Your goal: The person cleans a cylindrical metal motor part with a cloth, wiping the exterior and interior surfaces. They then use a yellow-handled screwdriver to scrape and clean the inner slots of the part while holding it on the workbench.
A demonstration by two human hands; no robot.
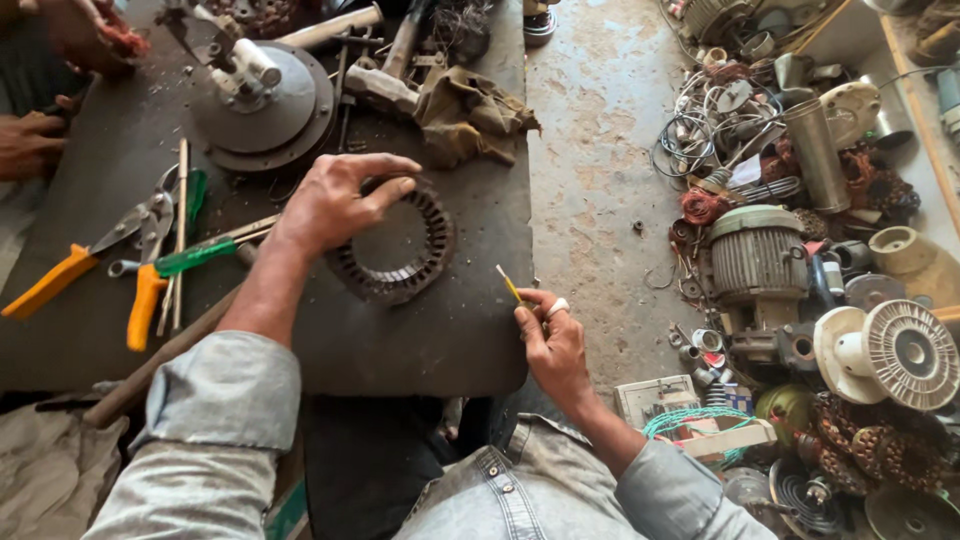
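Note:
A dark slotted metal stator ring (405,272) lies flat on the dark workbench (420,340). My left hand (330,205) grips its far-left rim, fingers curled over the top edge. My right hand (550,340) hovers at the bench's right edge, pinching a thin yellow strip (509,285) that points up and left toward the ring. A ring sits on one finger of that hand.
Orange-handled snips (85,262), green-handled pliers (195,255) and a wooden handle (150,365) lie left. A round winding fixture (265,100) and an olive rag (470,110) sit behind. Another person's hands (35,140) work at the far left. Motors, coils and fan parts (800,280) litter the floor right.

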